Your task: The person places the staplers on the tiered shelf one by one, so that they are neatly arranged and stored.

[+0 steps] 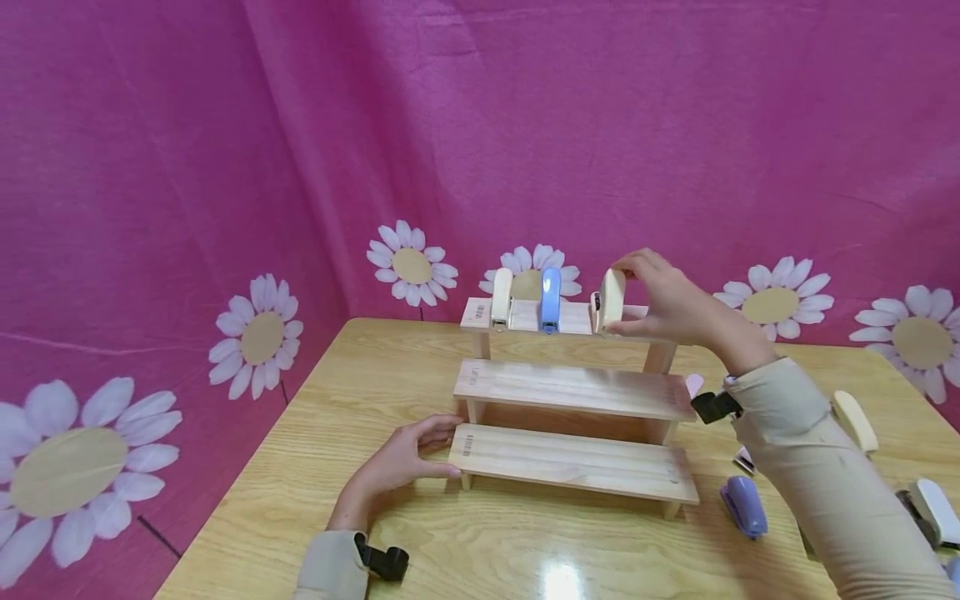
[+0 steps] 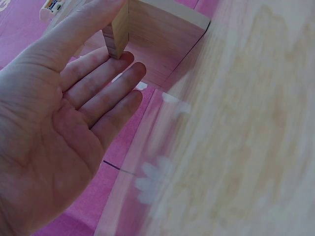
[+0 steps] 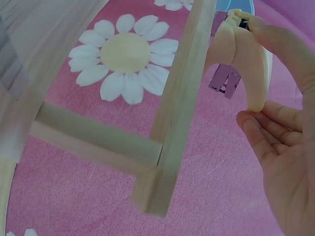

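A three-tier wooden display rack (image 1: 573,390) stands on the table. My right hand (image 1: 671,304) pinches a cream stapler (image 1: 612,302) by its two ends, at the right part of the top tier. In the right wrist view the thumb and fingertips hold the stapler (image 3: 253,69) at its ends; whether it bears on the tier I cannot tell. To its left on that tier stand a blue stapler (image 1: 551,298) and another cream stapler (image 1: 501,298). My left hand (image 1: 401,458) holds the lowest tier's left end, its thumb in front and fingers behind; the wooden end (image 2: 117,34) lies between them.
Right of the rack lie a purple stapler (image 1: 744,506), a cream stapler (image 1: 855,422) and a white stapler (image 1: 936,510), with a pink item (image 1: 694,384) partly behind the right arm. A pink cloth with daisies (image 1: 600,150) hangs behind the table (image 1: 315,425).
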`<state>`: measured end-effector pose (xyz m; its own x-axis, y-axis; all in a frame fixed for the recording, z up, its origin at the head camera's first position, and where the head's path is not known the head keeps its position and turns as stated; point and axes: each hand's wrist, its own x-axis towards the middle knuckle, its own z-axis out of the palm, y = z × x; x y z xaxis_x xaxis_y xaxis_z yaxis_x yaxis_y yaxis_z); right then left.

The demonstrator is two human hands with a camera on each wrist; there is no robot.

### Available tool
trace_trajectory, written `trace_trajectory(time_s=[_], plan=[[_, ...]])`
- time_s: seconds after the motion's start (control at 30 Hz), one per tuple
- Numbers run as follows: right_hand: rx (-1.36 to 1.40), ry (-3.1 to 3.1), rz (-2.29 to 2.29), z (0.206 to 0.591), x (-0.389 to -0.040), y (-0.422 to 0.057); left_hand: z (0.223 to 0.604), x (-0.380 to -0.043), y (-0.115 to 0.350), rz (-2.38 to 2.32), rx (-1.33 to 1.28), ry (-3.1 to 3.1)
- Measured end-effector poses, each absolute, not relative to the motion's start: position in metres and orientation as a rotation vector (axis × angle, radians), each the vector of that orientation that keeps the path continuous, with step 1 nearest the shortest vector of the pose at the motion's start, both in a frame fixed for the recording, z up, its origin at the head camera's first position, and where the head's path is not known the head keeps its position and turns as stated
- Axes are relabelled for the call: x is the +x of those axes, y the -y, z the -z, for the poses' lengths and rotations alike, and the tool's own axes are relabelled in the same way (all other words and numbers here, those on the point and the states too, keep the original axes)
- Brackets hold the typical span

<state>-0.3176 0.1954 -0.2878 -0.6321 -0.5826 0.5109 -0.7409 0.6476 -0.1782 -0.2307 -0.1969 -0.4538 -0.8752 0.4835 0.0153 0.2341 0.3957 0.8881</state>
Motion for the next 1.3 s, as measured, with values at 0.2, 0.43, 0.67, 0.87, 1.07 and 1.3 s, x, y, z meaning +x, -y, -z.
trace_trajectory(time_s=[0.2, 0.43, 0.67, 0.87, 1.07, 1.3], plan=[[1.018, 2.503, -0.506, 0.287, -0.318, -0.192, 0.454, -0.231, 0.196, -1.479, 0.619, -2.408], [0.989, 2.555, -0.493, 0.284, -0.316, -0.189, 0.453, -0.231, 0.195, -1.469, 0.612, -2.411], [0.952, 2.600, -0.479, 0.284, -0.317, -0.186, 0.454, -0.233, 0.195, -1.476, 0.622, -2.401], [0.951, 2.620, -0.490, 0.284, -0.317, -0.185, 0.454, -0.233, 0.195, -1.480, 0.627, -2.399], [0.977, 2.590, -0.493, 0.284, -0.318, -0.185, 0.453, -0.232, 0.195, -1.481, 0.619, -2.401], [0.991, 2.565, -0.530, 0.289, -0.321, -0.186, 0.452, -0.231, 0.196, -1.496, 0.615, -2.389]])
